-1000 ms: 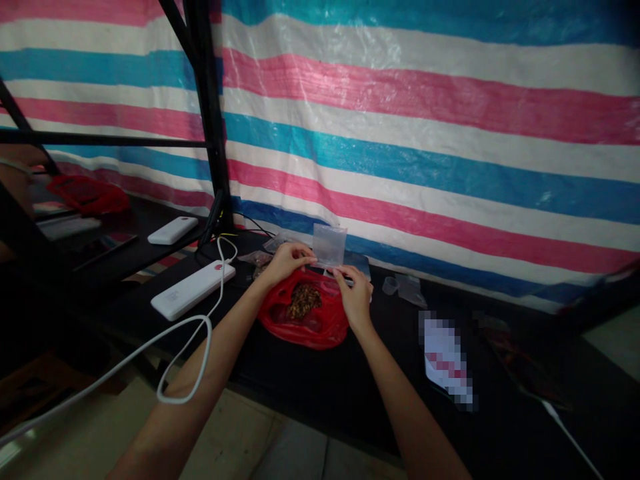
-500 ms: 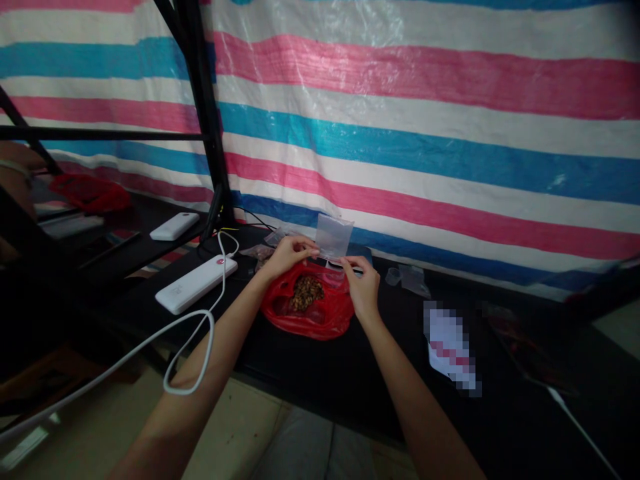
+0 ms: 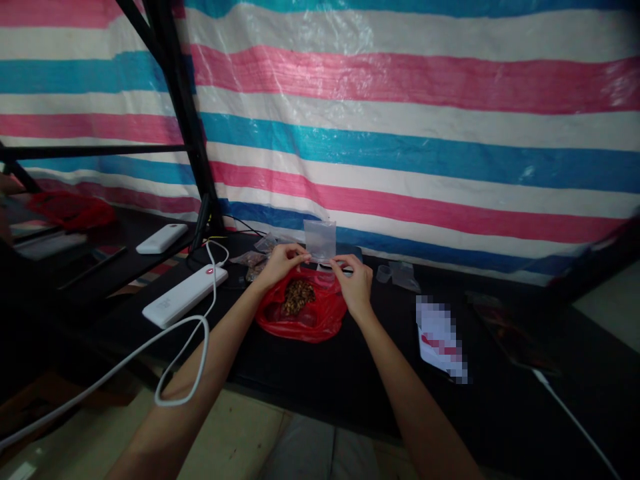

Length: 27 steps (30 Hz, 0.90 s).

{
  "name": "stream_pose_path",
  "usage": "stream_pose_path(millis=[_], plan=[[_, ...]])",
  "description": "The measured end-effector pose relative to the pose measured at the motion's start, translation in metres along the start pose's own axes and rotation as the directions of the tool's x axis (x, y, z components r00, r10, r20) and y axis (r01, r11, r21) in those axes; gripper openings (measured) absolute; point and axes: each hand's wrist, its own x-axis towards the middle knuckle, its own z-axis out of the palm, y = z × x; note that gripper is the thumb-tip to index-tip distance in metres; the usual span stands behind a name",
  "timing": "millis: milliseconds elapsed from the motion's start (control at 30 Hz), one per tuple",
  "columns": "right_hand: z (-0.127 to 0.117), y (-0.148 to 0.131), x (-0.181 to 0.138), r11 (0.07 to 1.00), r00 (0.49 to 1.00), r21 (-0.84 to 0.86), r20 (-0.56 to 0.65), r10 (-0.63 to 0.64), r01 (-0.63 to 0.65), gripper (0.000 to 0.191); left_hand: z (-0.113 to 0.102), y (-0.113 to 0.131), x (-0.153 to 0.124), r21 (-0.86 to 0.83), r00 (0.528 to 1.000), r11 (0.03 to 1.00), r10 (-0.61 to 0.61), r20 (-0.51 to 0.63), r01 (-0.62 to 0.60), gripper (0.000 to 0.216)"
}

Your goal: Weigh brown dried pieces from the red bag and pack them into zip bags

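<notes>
A small clear plastic bag [image 3: 320, 240] hangs upright between my hands, pinched along its lower edge. My left hand [image 3: 286, 262] is closed on its left corner, and my right hand [image 3: 354, 280] is closed on its right corner. I cannot make out anything inside the bag. Just below my hands, a red plastic bag [image 3: 325, 320] lies spread on the black table with its mouth wide. Inside it sits a heap of small brown and yellowish pieces [image 3: 299, 296], too small to name. Several filled clear bags [image 3: 250, 260] lie behind my left hand.
A white power bank [image 3: 183, 297] with a white cable [image 3: 206, 353] looping over my left forearm lies at left. To the right are a small clear cup [image 3: 384, 273], a clear bag [image 3: 404, 275], a phone with a blurred screen [image 3: 440, 337] and a dark device [image 3: 510, 333] on a cable.
My view has shifted slightly, so most things appear further left. Both hands keep their pinch on the clear bag, which now faces me more squarely.
</notes>
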Motion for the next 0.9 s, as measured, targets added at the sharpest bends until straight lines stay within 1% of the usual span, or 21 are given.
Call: stream_pose_path(millis=[67, 233, 300, 467, 600, 667, 767, 900], plan=[[-0.001, 0.004, 0.001, 1.0, 1.0, -0.013, 0.021, 0.004, -0.003, 0.015, 0.0, -0.001, 0.0, 0.035, 1.0, 0.999, 0.011, -0.005, -0.011, 0.027], [-0.002, 0.011, 0.001, 0.997, 0.997, -0.073, 0.065, 0.037, -0.033, 0.016, 0.001, -0.004, 0.0, 0.192, 0.998, 0.98, 0.051, -0.035, -0.044, 0.027], [-0.001, 0.012, 0.001, 0.995, 0.997, -0.087, 0.068, 0.047, -0.041, 0.016, 0.001, -0.005, 0.0, 0.22, 0.997, 0.974, 0.066, -0.029, -0.058, 0.027], [0.001, 0.015, 0.001, 0.997, 0.996, -0.047, 0.062, 0.065, -0.062, 0.018, 0.003, -0.005, 0.0, 0.259, 0.995, 0.961, 0.095, -0.002, -0.091, 0.027], [0.004, 0.019, 0.001, 0.998, 0.997, -0.02, 0.047, 0.058, -0.057, 0.018, 0.004, -0.005, 0.0, 0.252, 0.995, 0.962, 0.102, 0.01, -0.101, 0.026], [0.006, 0.022, 0.001, 0.999, 0.999, -0.001, 0.022, 0.047, -0.047, 0.018, 0.004, -0.004, 0.0, 0.223, 0.995, 0.97, 0.099, 0.007, -0.098, 0.025], [0.008, 0.025, 0.002, 0.996, 0.999, 0.082, 0.004, 0.045, -0.045, 0.019, 0.005, -0.002, -0.001, 0.138, 0.998, 0.989, 0.051, 0.031, -0.055, 0.026], [0.01, 0.026, 0.002, 0.981, 0.996, 0.174, 0.03, 0.085, -0.089, 0.019, 0.006, 0.001, -0.002, 0.055, 0.997, 0.998, 0.002, 0.083, -0.006, 0.029]])
